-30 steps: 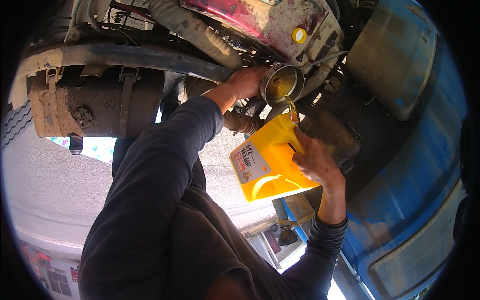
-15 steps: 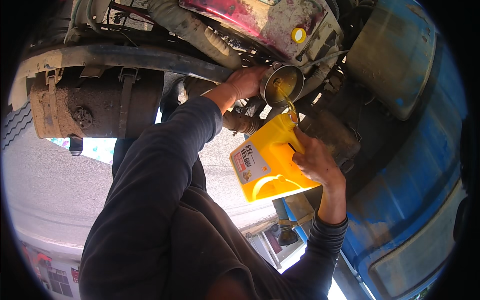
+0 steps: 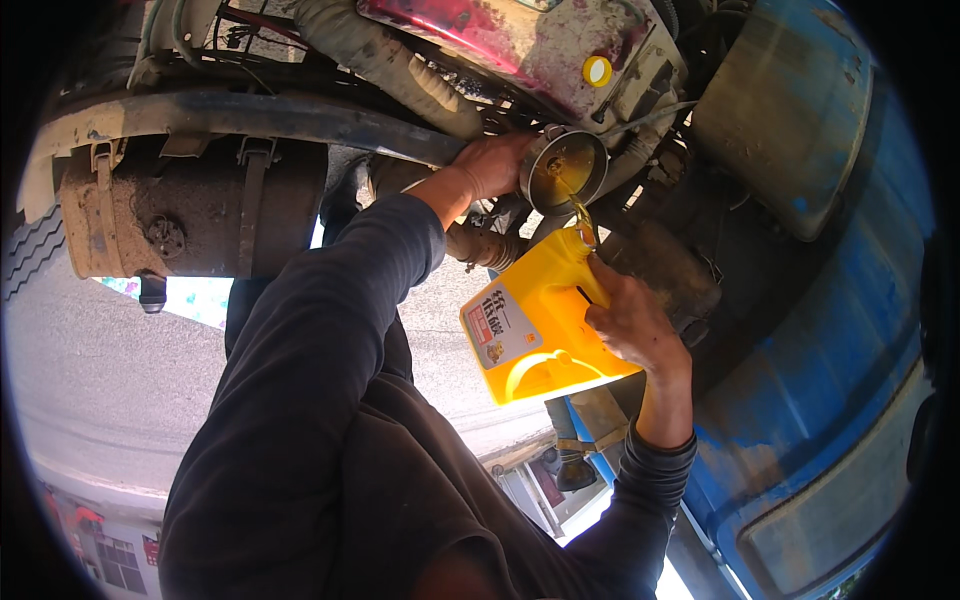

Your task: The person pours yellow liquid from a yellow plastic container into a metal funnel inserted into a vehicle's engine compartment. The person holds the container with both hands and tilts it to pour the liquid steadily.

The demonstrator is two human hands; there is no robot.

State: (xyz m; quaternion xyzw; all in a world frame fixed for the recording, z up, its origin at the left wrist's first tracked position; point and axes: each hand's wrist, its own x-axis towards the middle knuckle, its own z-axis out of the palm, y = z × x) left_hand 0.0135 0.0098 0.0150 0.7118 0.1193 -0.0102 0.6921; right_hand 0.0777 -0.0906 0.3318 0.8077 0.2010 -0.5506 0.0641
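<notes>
My right hand [image 3: 636, 318] is closed around the handle of a yellow plastic jug [image 3: 520, 290], which is tilted with its mouth up toward the funnel. A stream of golden oil [image 3: 580, 208] runs from the jug's mouth into a round metal funnel [image 3: 598, 160]. Oil coats the funnel's inside around its dark drain hole. At the funnel's left side, my left hand [image 3: 497, 165] is closed on it, with some fingertips hidden behind the rim. Where the funnel's spout leads is out of sight.
A white-and-red engine part [image 3: 530, 50] with a yellow ring lies beyond the funnel. To the left, a rusty cylindrical tank [image 3: 200, 215] hangs under a frame rail [image 3: 270, 112]. Blue vehicle panels [image 3: 800, 400] fill the right side. Hoses [image 3: 400, 75] and pipes surround the funnel.
Oil keeps flowing from the tilted jug into the funnel. Both hands, the jug and the funnel hold nearly the same places.
</notes>
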